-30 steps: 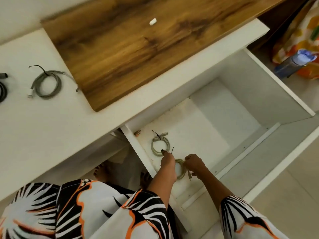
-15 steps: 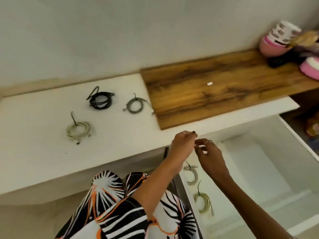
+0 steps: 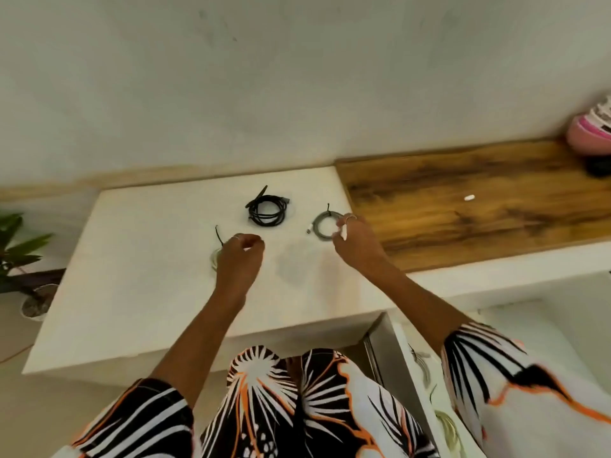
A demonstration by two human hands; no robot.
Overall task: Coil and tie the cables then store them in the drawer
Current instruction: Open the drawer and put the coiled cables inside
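Note:
Three coiled, tied cables lie on the white counter point(image 3: 158, 292). My left hand point(image 3: 239, 256) is curled down over the beige cable point(image 3: 214, 259), hiding most of it; its black tie sticks up beside my wrist. The fingers of my right hand point(image 3: 355, 241) curl on the right edge of the grey cable point(image 3: 320, 226). Between and behind both hands, the black cable point(image 3: 266, 211) lies untouched. The open drawer point(image 3: 391, 355) is at the lower right, with two coiled cables point(image 3: 444, 424) in it, partly hidden by my sleeve.
A wooden top point(image 3: 463, 206) adjoins the counter on the right, with a small white piece point(image 3: 469, 197) on it and pink items point(image 3: 591, 133) at its far end. A potted plant point(image 3: 20, 259) stands left of the counter. The wall is close behind.
My hands rose out of the drawer, leaving two coils inside, and reached onto the counter. The left now covers the beige cable and the right is on the grey cable. The view swung up and left.

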